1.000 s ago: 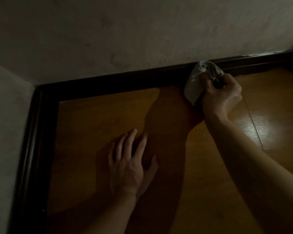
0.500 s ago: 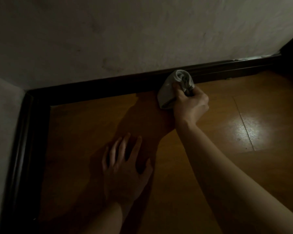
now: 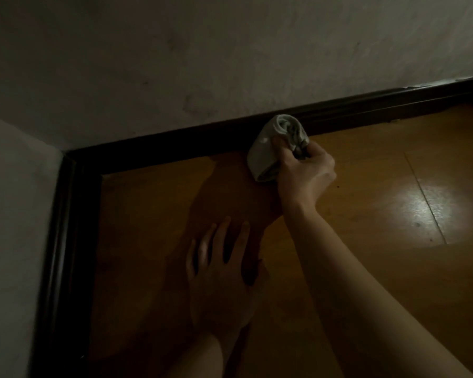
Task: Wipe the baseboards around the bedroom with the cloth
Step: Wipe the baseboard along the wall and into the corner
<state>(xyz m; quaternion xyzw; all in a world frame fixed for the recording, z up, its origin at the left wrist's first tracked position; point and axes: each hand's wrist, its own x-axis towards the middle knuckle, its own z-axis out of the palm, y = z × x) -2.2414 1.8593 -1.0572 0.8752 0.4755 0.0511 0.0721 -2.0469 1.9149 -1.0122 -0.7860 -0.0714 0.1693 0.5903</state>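
A dark baseboard runs along the foot of the far wall and turns at the corner down the left wall, where the baseboard continues toward me. My right hand grips a bunched grey cloth and holds it against the far baseboard, right of the corner. My left hand rests flat on the wooden floor with fingers spread, nearer to me and a little left of the cloth.
The orange-brown wooden floor shows a bright light patch at the right. Pale plaster walls rise above the baseboards and meet in a corner at the left. The scene is dim.
My right hand slid the cloth left along the far baseboard toward the corner. The left hand stayed planted on the floor while the view shifted slightly.
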